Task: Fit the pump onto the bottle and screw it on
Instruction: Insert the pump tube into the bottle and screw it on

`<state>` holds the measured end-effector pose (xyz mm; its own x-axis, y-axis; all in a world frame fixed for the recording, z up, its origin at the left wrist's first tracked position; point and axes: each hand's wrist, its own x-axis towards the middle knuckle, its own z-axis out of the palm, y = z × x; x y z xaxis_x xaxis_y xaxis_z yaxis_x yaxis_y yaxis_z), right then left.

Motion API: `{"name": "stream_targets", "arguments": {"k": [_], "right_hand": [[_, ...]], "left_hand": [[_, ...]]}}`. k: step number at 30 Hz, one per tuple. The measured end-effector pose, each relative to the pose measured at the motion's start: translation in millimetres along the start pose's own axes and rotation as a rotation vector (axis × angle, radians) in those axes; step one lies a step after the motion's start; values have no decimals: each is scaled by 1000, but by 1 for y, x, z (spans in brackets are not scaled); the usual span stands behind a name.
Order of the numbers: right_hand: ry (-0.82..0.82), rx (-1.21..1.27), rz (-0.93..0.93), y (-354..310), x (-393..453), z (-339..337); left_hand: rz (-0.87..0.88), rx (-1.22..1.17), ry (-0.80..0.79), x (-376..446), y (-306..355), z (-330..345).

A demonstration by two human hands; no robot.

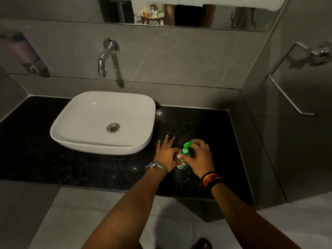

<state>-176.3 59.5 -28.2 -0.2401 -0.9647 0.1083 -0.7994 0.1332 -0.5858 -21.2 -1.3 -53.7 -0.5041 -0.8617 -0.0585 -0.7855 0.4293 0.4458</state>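
A small bottle (181,166) with a green label stands upright on the black granite counter (107,169), right of the basin. A green pump (186,149) sits on top of it, nozzle pointing up and right. My left hand (166,155) grips the bottle's shoulder with thumb and forefinger while the other fingers splay outward. My right hand (200,157) curls around the pump's collar from the right. Most of the bottle is hidden behind both hands.
A white countertop basin (102,141) stands to the left, under a chrome wall tap (104,58). A wall soap dispenser (27,53) hangs at far left. A towel rail (291,83) is mounted on the right wall. The counter's front edge lies just below my wrists.
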Motion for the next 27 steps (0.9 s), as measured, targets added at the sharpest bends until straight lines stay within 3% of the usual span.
{"name": "stream_targets", "arguments": {"k": [8,13,19,24,27], "right_hand": [[73,-48,75,-2,0,5],[-13,186,15,4,-4,8],[34,1,99,-3,5,6],[-40,264,7,11,-4,6],[12,207,31,11,1,4]], "left_hand": [[5,1,-8,0,-1,1],[6,-13,3,0,-2,2],[4,-3,-7,0,-2,1],[14,-24,-1,1,-2,1],[15,-16,-5,0,-2,0]]}}
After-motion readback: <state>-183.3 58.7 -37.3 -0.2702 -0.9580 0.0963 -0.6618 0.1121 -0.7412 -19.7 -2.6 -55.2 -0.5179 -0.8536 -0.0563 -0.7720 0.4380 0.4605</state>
